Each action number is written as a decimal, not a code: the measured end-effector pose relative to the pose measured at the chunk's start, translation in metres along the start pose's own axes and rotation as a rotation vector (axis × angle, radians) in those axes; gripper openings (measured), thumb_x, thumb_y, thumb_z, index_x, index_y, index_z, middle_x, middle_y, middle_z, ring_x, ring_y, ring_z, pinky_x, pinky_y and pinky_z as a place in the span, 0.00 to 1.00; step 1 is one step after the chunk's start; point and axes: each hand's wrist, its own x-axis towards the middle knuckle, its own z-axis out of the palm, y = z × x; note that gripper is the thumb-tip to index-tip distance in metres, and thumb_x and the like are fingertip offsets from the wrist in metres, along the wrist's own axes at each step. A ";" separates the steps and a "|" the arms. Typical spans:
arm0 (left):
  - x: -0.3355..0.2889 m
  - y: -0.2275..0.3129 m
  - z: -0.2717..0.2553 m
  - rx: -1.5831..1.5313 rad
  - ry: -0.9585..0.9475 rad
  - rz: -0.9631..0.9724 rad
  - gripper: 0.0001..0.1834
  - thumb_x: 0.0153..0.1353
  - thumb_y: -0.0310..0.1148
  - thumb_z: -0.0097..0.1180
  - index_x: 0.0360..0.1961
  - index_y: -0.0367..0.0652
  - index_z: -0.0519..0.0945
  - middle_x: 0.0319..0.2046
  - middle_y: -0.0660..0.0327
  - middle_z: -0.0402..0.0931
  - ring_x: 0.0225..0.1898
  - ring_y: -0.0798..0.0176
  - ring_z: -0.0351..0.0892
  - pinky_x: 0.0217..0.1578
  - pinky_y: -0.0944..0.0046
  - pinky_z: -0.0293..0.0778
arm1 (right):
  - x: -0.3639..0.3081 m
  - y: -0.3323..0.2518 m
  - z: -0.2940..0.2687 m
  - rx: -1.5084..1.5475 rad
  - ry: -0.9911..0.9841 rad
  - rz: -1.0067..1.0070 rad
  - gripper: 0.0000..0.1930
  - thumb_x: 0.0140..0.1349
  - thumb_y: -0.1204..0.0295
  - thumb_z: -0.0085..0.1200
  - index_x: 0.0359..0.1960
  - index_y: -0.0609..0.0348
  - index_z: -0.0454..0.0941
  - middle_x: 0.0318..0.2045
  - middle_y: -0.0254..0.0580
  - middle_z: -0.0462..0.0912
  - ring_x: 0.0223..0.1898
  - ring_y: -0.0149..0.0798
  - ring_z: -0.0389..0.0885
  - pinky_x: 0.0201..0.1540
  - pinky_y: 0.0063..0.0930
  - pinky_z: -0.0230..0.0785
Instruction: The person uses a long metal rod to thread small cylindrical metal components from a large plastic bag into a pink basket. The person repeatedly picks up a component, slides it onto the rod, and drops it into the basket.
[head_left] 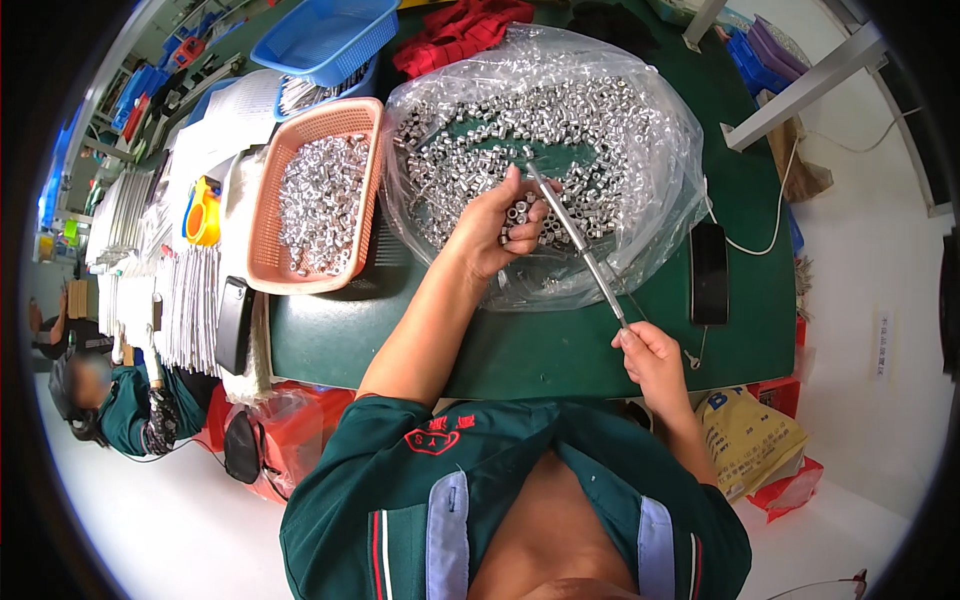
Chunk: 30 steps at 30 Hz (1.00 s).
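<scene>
My left hand (pixel 490 232) is cupped, with several small shiny metal sleeves (pixel 521 208) in its curled fingers. It is over the near part of a clear plastic bag (pixel 655 225), which is spread open on the green table and holds a great many loose metal sleeves (pixel 600 110). My right hand (pixel 655 362), to the right and nearer, pinches the lower end of a thin metal rod (pixel 588 258). The rod slants up and left, its far end just above my left fingers. Whether sleeves are threaded on it is hard to make out.
A pink basket (pixel 262 215) of small silvery pieces stands left of the bag, with blue baskets (pixel 325 45) behind. Papers, a yellow tape dispenser (pixel 203 212) and a black phone (pixel 234 325) lie further left. Another phone (pixel 709 273) and a white cable (pixel 765 245) are right. Another person (pixel 135 400) sits far left.
</scene>
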 end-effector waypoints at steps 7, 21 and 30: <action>-0.002 0.012 -0.008 0.047 -0.003 0.038 0.16 0.66 0.33 0.40 0.49 0.34 0.70 0.28 0.60 0.67 0.19 0.74 0.57 0.14 0.76 0.50 | -0.003 -0.001 -0.006 -0.001 0.024 0.011 0.09 0.66 0.71 0.48 0.31 0.63 0.75 0.15 0.21 0.60 0.15 0.15 0.54 0.16 0.13 0.44; 0.005 0.005 -0.022 -0.329 -0.095 0.060 0.14 0.66 0.36 0.49 0.48 0.40 0.73 0.28 0.62 0.67 0.20 0.73 0.58 0.16 0.75 0.54 | -0.007 0.001 -0.007 -0.023 -0.025 0.021 0.08 0.65 0.71 0.49 0.30 0.62 0.75 0.16 0.22 0.62 0.16 0.16 0.56 0.16 0.13 0.46; 0.005 0.005 -0.021 -0.364 -0.024 0.023 0.13 0.62 0.34 0.50 0.43 0.36 0.74 0.25 0.61 0.68 0.18 0.72 0.58 0.15 0.73 0.54 | -0.006 0.004 -0.003 -0.104 -0.001 -0.013 0.08 0.65 0.71 0.50 0.30 0.62 0.76 0.16 0.23 0.64 0.17 0.17 0.58 0.18 0.13 0.48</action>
